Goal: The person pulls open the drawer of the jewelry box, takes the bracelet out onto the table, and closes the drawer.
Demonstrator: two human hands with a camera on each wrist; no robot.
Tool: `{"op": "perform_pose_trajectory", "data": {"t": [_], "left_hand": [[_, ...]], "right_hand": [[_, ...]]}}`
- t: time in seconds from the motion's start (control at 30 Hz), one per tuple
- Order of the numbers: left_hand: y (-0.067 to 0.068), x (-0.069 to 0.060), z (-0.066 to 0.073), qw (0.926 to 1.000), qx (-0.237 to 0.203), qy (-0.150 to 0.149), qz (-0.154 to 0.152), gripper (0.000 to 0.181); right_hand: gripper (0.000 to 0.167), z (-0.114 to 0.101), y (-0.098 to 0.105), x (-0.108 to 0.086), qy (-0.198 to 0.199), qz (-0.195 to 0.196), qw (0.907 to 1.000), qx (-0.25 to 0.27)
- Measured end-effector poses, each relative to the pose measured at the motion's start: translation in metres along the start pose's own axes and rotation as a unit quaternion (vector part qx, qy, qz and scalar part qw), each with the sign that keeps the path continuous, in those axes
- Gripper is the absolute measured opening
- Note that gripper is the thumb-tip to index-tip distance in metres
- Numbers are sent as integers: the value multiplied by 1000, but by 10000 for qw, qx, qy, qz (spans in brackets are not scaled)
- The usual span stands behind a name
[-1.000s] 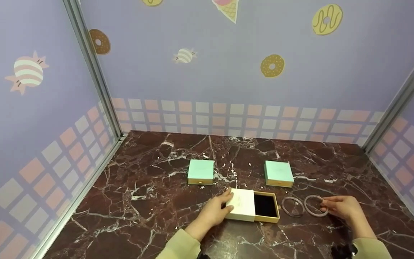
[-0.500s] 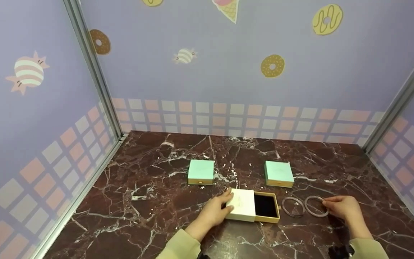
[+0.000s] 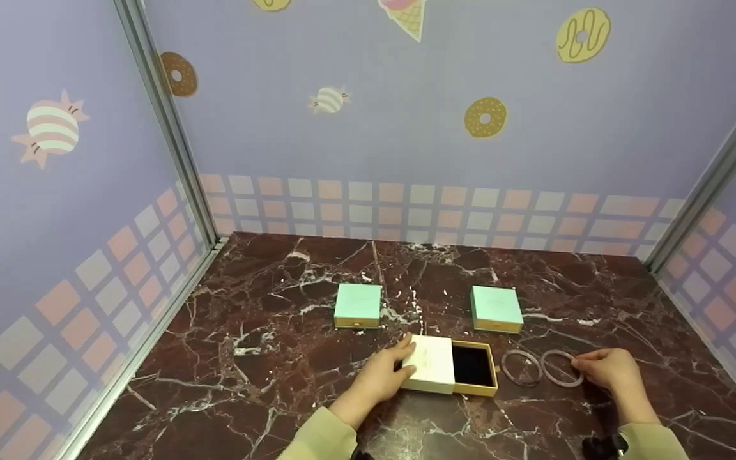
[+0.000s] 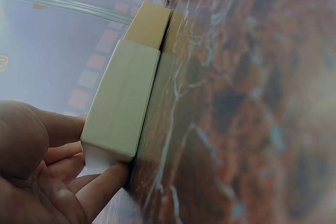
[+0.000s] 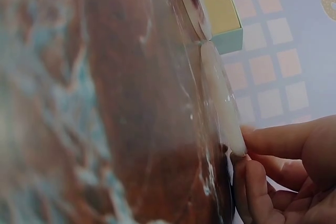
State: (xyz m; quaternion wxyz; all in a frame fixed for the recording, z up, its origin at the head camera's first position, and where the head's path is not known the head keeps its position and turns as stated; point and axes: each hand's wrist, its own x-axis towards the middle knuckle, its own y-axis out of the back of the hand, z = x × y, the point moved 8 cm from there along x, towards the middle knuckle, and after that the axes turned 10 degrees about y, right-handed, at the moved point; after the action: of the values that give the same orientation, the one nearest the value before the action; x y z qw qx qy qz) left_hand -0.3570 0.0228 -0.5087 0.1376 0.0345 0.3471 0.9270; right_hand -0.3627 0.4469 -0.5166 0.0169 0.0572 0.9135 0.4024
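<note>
Nearest, a pale sleeve leads to each hand. The left hand (image 3: 381, 374) is half open, thumb and fingers spread to the width of the white box (image 3: 430, 361), gripping its left end. The right hand (image 3: 611, 369) has thumb and finger drawn together, pinching the right edge of the right ring (image 3: 545, 368); whether that ring is slightly raised from the table (image 3: 246, 399), I cannot tell.

The white box lies flat, its yellow drawer (image 3: 493, 369) pulled partway out to the right, showing a black lining (image 3: 472, 365) inside. The left ring (image 3: 504, 365) lies just beside the drawer's outer end, between it and the right ring, and the two rings are almost edge to edge.

Farther back sit the left green box (image 3: 358, 299) and the right green box (image 3: 496, 301), well apart, each with its yellow drawer front pushed in; their insides are hidden. Behind the table stands a lilac wall (image 3: 374, 147) printed with sweets and checks.
</note>
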Motion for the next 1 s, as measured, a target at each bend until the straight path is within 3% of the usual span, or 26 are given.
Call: {"op": "perform_pose_trajectory", "data": {"t": [0.27, 0.63, 1.0], "left_hand": [[0, 0, 1, 10000, -19, 0, 6, 51], [0, 0, 0, 10000, 14, 18, -65, 51], [0, 0, 0, 10000, 25, 14, -47, 51]], "right_hand": [[30, 1, 1, 1, 14, 31, 9999, -146], [23, 4, -2, 0, -152, -29, 9998, 145], [28, 4, -2, 0, -127, -29, 9999, 85]]}}
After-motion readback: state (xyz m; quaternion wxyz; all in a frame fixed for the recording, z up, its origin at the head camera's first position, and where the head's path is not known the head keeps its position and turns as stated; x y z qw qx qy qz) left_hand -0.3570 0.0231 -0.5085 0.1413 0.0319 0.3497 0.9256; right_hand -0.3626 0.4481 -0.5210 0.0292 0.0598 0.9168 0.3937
